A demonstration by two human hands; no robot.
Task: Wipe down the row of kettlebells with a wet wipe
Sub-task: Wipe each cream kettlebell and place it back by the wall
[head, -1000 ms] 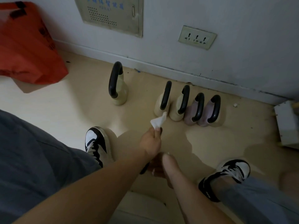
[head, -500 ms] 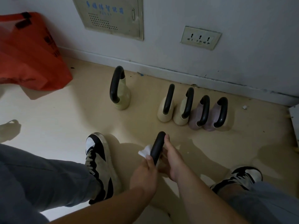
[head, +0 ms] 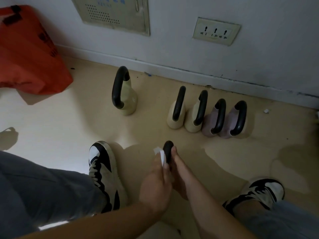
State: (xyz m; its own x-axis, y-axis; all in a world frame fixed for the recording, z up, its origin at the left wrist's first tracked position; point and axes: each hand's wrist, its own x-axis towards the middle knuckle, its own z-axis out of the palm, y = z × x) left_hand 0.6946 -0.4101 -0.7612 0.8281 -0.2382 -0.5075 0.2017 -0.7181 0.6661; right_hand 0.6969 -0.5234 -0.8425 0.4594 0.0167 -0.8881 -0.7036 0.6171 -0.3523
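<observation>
A kettlebell with a black handle [head: 168, 150] is between my hands, close in front of me; its body is hidden behind them. My left hand [head: 156, 183] pinches a white wet wipe [head: 161, 155] against the left side of that handle. My right hand [head: 178, 171] grips the handle from the right. On the floor near the wall stands a taller pale-green kettlebell [head: 126, 95]. To its right is a tight row: two cream kettlebells [head: 176, 116] [head: 194, 121] and two mauve ones [head: 211, 124] [head: 229, 122], all with black handles.
An orange bag [head: 29, 54] lies at the far left against the wall. My two black-and-white shoes [head: 105, 171] [head: 257, 190] flank my hands. A wall socket [head: 215, 31] and a metal panel [head: 114, 12] are above the skirting. A small white scrap [head: 265, 111] lies at far right.
One second ago my left hand held the wipe up in the air. Since then it has dropped to the black handle, and now presses the wipe along its left side.
</observation>
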